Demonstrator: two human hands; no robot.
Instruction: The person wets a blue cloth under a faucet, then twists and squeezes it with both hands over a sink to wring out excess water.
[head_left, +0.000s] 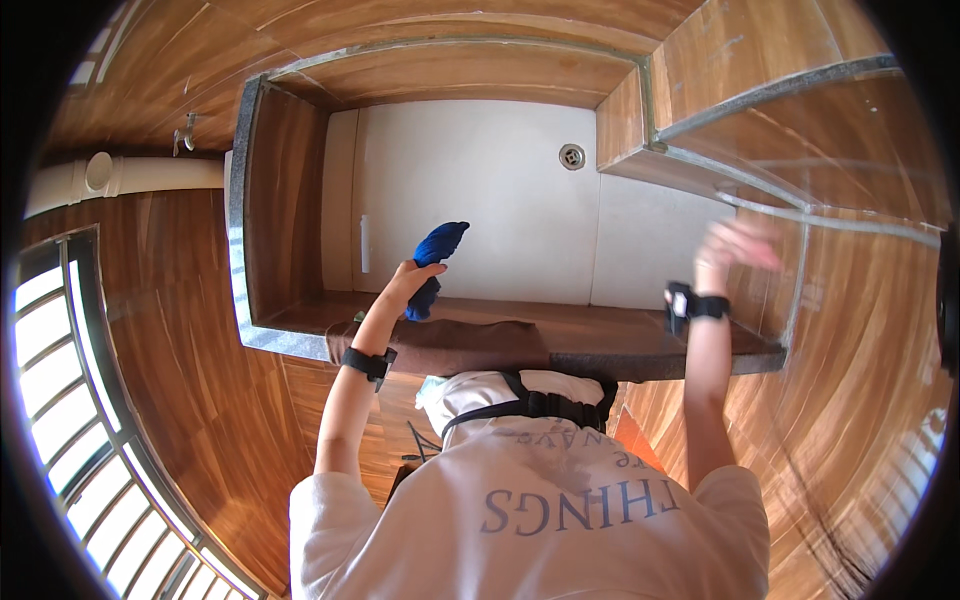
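My left hand (417, 278) grips a bunched blue cloth (441, 241) around its middle, above the near left part of a tiled basin (480, 202). The cloth sticks out on both sides of the hand. My right hand (739, 244) is blurred and holds nothing that shows; it hangs over the right end of the basin, close to a pale hose or pipe (832, 219). Over the near rim, beneath my left forearm, lies a brown cloth (472, 345). Both wrists wear black straps.
The basin has wood-look tiled walls and a grey stone rim (238, 187). A round metal drain (571, 157) sits in its floor. A small metal tap (185, 135) and a thick white pipe (150, 175) are on the left. My body is against the near rim.
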